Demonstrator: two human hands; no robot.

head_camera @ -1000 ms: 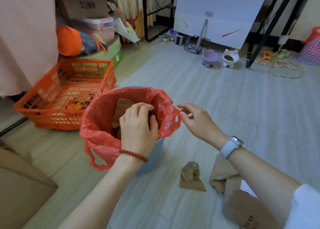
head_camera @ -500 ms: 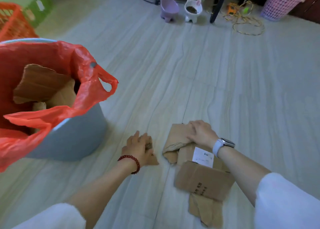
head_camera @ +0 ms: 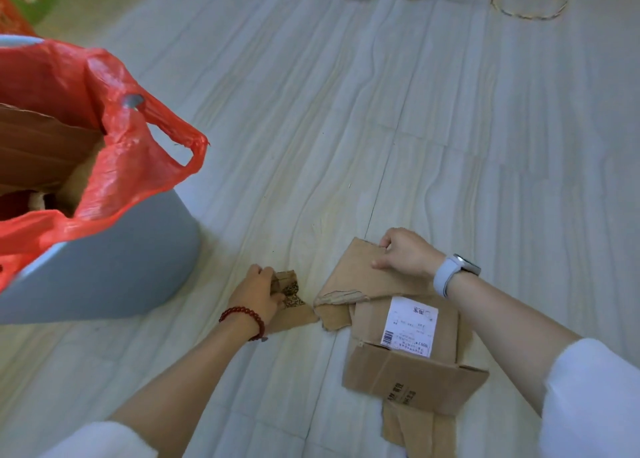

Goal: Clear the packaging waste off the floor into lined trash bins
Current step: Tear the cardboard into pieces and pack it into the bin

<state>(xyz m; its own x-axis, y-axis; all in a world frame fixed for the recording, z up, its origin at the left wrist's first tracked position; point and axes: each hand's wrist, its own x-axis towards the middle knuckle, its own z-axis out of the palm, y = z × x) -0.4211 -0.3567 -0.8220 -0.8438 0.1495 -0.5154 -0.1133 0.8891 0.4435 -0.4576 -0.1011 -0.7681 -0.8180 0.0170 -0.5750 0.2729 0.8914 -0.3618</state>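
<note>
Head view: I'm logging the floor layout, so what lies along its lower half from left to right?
Grey bin with red plastic liner → left hand gripping a small torn cardboard scrap → large torn brown cardboard piece held at its top edge by the right hand.

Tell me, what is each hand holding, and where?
Left hand grips the small cardboard scrap by its left end; right hand grips the large cardboard piece at its top edge.

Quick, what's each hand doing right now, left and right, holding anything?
Left hand: grips the small torn cardboard scrap on the floor.
Right hand: grips the top edge of the large cardboard piece.
</note>
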